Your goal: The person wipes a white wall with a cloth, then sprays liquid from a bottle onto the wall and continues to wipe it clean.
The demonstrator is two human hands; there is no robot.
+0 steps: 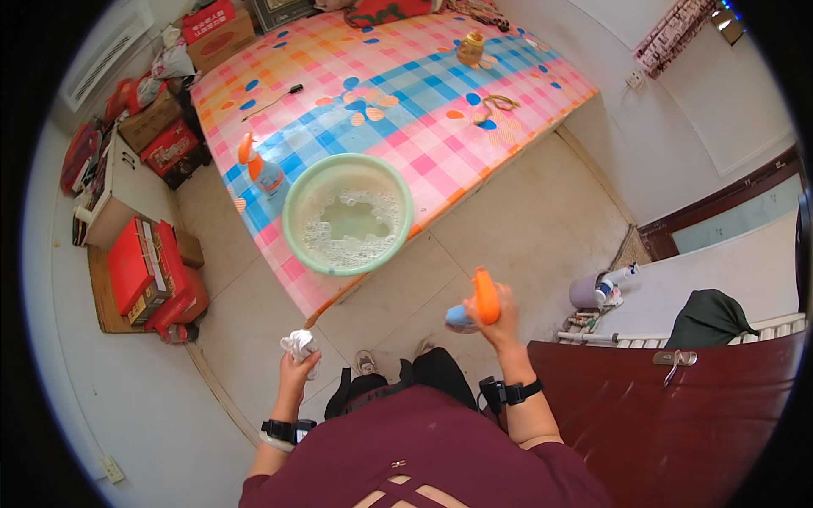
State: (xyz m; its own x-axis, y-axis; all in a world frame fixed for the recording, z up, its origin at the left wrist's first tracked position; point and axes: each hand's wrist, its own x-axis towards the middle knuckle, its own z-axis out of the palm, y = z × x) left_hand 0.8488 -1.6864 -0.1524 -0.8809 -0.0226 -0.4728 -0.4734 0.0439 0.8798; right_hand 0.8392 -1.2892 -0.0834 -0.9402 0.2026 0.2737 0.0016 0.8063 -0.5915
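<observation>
My left hand [297,367] grips a crumpled white cloth [300,346], low at the left of my body. In my right hand [498,317] is a spray bottle with an orange head [486,297]; its blue lower part shows beyond my fingers. Both hands are held off the table, over the floor. A pale green basin [406,244] of sudsy water stands at the near corner of the bed-like surface, which has a checkered plastic cover [438,133]. Left of the basin, another spray bottle [263,171] with an orange head stands upright.
A jar [470,49], a looped cord [497,105] and a black-ended cable [273,101] lie farther back on the cover. Red boxes [131,254] and a white cabinet [136,190] line the left wall. At right are a dark red door [667,419] and a purple bin [584,291].
</observation>
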